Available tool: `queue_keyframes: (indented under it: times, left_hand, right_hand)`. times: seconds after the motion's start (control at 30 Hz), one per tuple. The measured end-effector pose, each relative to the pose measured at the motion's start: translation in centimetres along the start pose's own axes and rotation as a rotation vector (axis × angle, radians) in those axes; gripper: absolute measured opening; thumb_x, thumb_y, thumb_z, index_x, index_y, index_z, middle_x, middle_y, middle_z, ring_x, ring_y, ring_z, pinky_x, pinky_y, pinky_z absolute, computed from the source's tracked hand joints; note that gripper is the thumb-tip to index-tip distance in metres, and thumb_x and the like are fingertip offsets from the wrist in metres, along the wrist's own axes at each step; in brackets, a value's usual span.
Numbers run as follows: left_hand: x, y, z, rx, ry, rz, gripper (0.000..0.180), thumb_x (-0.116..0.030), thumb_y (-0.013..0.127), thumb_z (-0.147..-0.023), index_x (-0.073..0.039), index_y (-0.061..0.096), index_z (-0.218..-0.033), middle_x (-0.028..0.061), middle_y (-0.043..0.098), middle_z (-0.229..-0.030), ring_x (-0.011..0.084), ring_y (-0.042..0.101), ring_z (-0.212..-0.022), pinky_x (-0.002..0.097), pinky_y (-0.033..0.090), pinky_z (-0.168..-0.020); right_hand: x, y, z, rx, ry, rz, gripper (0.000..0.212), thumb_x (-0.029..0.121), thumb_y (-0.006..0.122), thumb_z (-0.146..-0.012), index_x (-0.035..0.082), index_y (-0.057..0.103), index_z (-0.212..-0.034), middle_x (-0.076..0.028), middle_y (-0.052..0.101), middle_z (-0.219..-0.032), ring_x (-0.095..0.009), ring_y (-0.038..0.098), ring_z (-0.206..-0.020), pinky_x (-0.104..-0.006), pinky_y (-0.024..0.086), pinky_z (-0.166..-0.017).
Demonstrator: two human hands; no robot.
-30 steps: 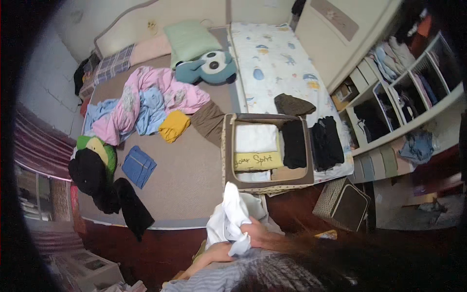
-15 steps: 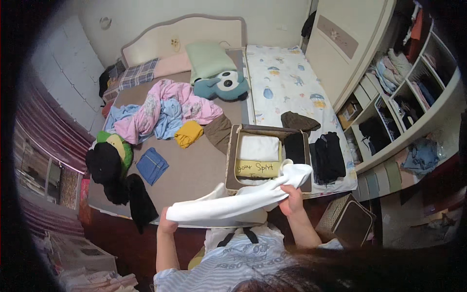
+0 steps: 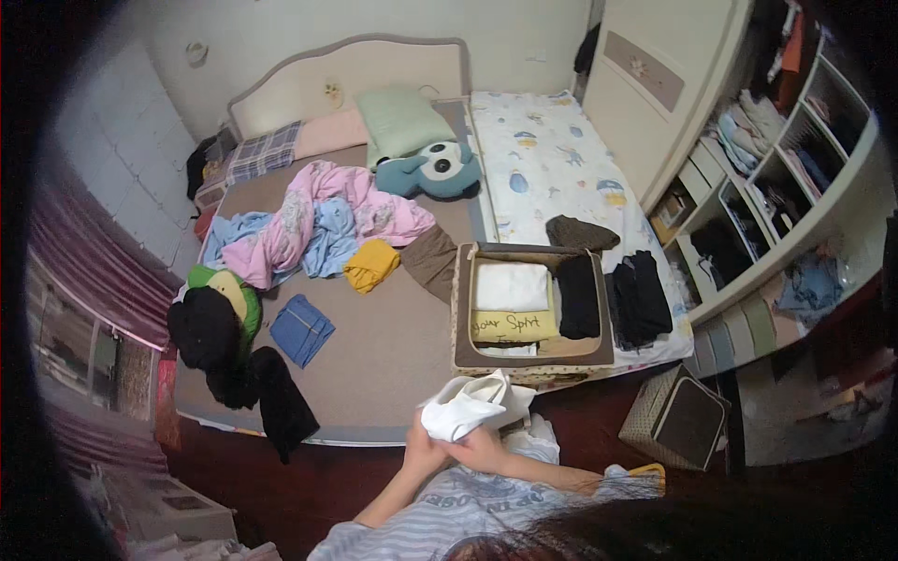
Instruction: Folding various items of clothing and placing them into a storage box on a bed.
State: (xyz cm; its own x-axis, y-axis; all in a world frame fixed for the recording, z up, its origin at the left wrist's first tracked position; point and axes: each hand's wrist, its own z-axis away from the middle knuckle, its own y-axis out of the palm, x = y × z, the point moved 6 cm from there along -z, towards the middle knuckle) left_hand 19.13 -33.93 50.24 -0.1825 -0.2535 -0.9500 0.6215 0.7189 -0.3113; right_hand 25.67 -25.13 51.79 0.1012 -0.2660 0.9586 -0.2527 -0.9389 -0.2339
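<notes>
My left hand (image 3: 426, 451) and my right hand (image 3: 480, 451) are close together in front of my body, both closed on a bunched white garment (image 3: 472, 409). Its folds stick up above my fingers; its kind cannot be made out. Just beyond, at the bed's edge, stands an open fabric storage box (image 3: 458, 323) with a brown rim. Inside lie a folded white cloth (image 3: 511, 285), a yellow folded garment (image 3: 514, 325) with dark lettering and a black folded garment (image 3: 579, 297). The hands are apart from the box.
Folded jeans (image 3: 302, 330), a yellow cloth (image 3: 370, 266), a pink blanket (image 3: 313, 196) and black clothes (image 3: 206, 332) lie on the bed. Black folded trousers (image 3: 642, 301) sit right of the box. A second storage box (image 3: 673, 419) stands on the floor, near an open wardrobe (image 3: 748, 201).
The white garment was stretched between my spread hands; now it is gathered into a bunch. Both hands have come together and lower, away from the storage box.
</notes>
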Motion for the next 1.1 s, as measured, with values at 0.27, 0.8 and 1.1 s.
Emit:
queue_keyframes:
  times: [0.27, 0.8, 1.1]
  left_hand:
    - [-0.6, -0.5, 0.9, 0.430, -0.282, 0.476, 0.021, -0.013, 0.064, -0.077, -0.002, 0.061, -0.094, -0.0011, 0.060, -0.082, 0.0076, 0.054, -0.077, 0.0241, 0.045, -0.069]
    - [-10.7, -4.7, 1.5, 0.866, 0.576, 0.773, 0.028, -0.010, 0.065, -0.072, -0.003, 0.045, -0.053, 0.0117, 0.047, -0.052, 0.0313, 0.041, -0.045, 0.0387, 0.027, -0.045]
    - [-1.4, -14.6, 1.8, -0.221, -0.038, -0.104, 0.016, -0.006, 0.063, -0.064, -0.002, 0.060, -0.079, 0.0035, 0.061, -0.070, 0.0091, 0.057, -0.067, 0.0254, 0.045, -0.058]
  right_hand:
    - [-0.8, -6.1, -0.3, 0.222, 0.191, 0.025, 0.059, 0.020, 0.070, -0.070, 0.002, 0.045, -0.120, -0.017, 0.046, -0.122, -0.029, 0.046, -0.112, -0.0373, 0.038, -0.092]
    - [-11.9, -1.1, -0.2, 0.892, 0.054, 0.097, 0.044, 0.012, 0.063, -0.064, 0.008, 0.056, -0.108, -0.012, 0.057, -0.105, -0.027, 0.052, -0.102, -0.0333, 0.040, -0.088]
    - [-3.4, -12.2, -5.9, -0.030, 0.029, 0.125, 0.025, 0.002, 0.048, -0.070, 0.001, 0.059, -0.093, -0.013, 0.059, -0.080, -0.026, 0.059, -0.076, -0.0301, 0.046, -0.071]
